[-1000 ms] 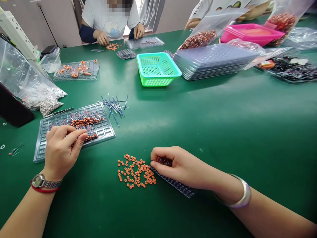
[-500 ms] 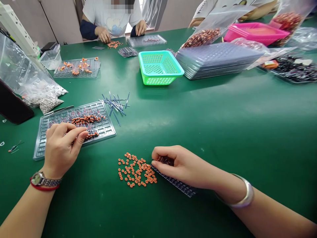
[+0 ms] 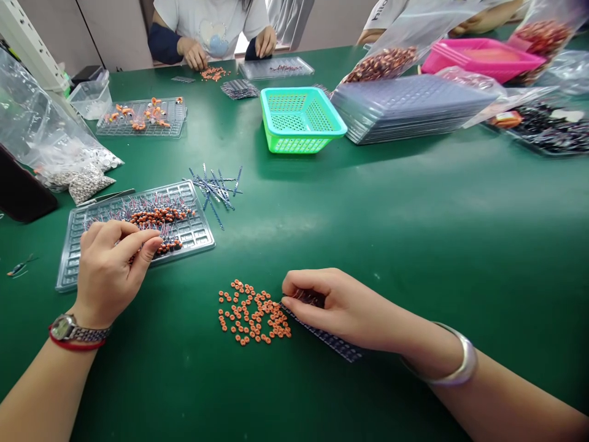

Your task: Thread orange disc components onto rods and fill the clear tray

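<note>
The single view looks from the person's own head, facing forward and down over the green bench (image 3: 414,233). It is near the left hand (image 3: 108,267) and right hand (image 3: 343,307), both large in the lower half. The far side lies well off, a co-worker (image 3: 196,17) cut by the top edge; the upper right corner seems somewhat blurred.

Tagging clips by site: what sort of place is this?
Probably a small-parts assembly workroom: another person works across the green table, stacked clear plastic trays stand toward the back, and loose orange rings lie beside the right hand.
</note>
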Demonstrator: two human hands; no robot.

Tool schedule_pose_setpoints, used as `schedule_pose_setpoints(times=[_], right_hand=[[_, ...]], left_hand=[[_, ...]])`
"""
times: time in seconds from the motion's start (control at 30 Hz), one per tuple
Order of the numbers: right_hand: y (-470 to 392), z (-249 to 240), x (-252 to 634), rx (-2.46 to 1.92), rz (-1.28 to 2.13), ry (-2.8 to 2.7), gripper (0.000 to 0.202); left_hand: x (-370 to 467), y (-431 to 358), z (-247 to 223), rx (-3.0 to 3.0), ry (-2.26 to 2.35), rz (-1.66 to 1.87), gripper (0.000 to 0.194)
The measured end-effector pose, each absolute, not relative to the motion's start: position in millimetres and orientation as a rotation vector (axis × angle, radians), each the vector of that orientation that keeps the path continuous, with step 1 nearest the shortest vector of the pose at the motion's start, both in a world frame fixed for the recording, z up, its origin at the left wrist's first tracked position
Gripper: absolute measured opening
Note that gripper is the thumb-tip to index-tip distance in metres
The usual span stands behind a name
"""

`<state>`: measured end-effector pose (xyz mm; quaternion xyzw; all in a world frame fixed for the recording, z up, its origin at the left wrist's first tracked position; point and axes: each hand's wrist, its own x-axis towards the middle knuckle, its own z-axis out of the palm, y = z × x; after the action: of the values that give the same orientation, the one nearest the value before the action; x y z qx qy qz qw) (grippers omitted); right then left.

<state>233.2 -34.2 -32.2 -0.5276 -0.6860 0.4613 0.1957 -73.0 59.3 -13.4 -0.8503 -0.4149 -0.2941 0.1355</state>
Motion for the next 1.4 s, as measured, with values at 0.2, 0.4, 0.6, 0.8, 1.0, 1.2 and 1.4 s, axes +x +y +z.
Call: schedule_pose_setpoints(times=[0.2, 0.4, 0.6, 0.8, 1.0, 1.2, 1.4], right_hand=[[-33.5, -33.4, 234.8, -1.468, 1.329, -1.898, 0.021], [-34.8, -32.9, 235.1, -1.479, 1.323, -1.907, 0.021], [-34.8, -33.8, 234.8, -1.483, 1.298, -1.924, 0.020], [-39.4, -32.9, 233.2, -1.491, 1.116, -2.035, 0.020], [-47.6, -30.9, 230.0, -1.488, 0.712, -2.255, 0.019], [-47.1, -31.3, 231.5, -1.514, 0.700, -2.235, 0.016], [-44.2, -31.6, 231.3, -1.529, 0.779, -2.176, 0.016]], left_hand=[[-72.5, 59.4, -11.2, -2.451, -1.150, -0.807, 0.017], [-72.1, 60.9, -12.0, -2.436, -1.112, -0.807, 0.016], [-72.1, 61.1, -13.7, -2.436, -1.093, -0.821, 0.015], [-72.2, 61.9, -13.7, -2.432, -1.097, -0.818, 0.014], [-73.3, 62.5, -14.7, -2.436, -1.098, -0.837, 0.016], [-73.8, 62.4, -16.9, -2.440, -1.101, -0.861, 0.014], [-72.6, 60.6, -16.4, -2.455, -1.127, -0.863, 0.014]])
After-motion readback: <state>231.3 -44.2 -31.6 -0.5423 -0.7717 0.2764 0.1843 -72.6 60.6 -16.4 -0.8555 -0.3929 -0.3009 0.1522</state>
